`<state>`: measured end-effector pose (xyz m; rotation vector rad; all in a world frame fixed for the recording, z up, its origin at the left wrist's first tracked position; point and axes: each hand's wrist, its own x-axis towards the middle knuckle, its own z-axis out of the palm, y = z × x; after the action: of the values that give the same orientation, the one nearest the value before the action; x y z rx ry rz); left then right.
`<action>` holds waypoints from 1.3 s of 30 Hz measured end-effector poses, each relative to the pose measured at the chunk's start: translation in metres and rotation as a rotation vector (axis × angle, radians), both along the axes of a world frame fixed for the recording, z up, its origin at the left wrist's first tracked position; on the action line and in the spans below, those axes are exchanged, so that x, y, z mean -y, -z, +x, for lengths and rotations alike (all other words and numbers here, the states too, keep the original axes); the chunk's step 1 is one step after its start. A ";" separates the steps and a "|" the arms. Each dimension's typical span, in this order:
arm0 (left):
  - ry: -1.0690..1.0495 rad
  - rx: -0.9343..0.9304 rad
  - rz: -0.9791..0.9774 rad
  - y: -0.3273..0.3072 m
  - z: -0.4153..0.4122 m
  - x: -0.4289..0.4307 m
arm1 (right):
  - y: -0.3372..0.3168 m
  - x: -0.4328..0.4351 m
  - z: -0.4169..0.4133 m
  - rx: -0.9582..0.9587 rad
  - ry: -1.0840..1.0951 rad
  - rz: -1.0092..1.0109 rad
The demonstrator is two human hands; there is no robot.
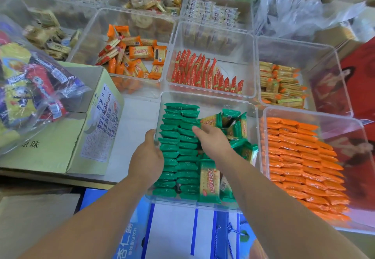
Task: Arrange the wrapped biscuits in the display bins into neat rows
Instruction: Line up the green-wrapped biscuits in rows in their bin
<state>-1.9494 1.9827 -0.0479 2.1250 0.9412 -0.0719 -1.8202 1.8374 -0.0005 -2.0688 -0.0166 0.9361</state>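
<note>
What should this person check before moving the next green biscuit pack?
1. Left hand at the green bin's left wall: ok; its grip, cannot tell.
2. Right hand free, fingers straight on the rows: ok.
3. Left two columns of green packs in neat rows: ok.
4. Loose packs on the bin's right side lined up: not ok, jumbled.
5. Flat pack lying across the near rows cleared: not ok.
</note>
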 end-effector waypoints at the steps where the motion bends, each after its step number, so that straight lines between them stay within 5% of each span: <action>1: -0.007 -0.007 0.004 -0.001 0.001 0.000 | -0.005 0.012 -0.003 0.110 -0.038 -0.034; 9: -0.009 0.002 0.035 -0.006 0.001 0.003 | -0.003 0.073 -0.070 0.483 -0.232 -0.263; 17: 0.053 0.053 0.157 -0.006 0.000 0.001 | -0.018 0.088 -0.074 0.472 -0.336 -0.474; 23: 0.297 0.096 0.525 -0.011 -0.005 0.001 | -0.029 0.104 -0.095 0.449 -0.282 -0.478; 28: 0.757 0.314 0.671 -0.030 -0.007 0.020 | -0.034 0.145 -0.103 0.523 -0.252 -0.479; 33: 1.013 -0.013 0.405 -0.040 -0.001 0.086 | -0.024 0.177 -0.089 0.538 -0.243 -0.345; 39: 0.949 -0.466 0.631 -0.044 0.024 0.123 | -0.009 0.206 -0.064 0.435 -0.263 -0.116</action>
<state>-1.9255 1.8595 -0.0037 3.0560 0.0798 -0.8683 -1.8840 1.6312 0.0088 -2.3820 -0.4831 0.6306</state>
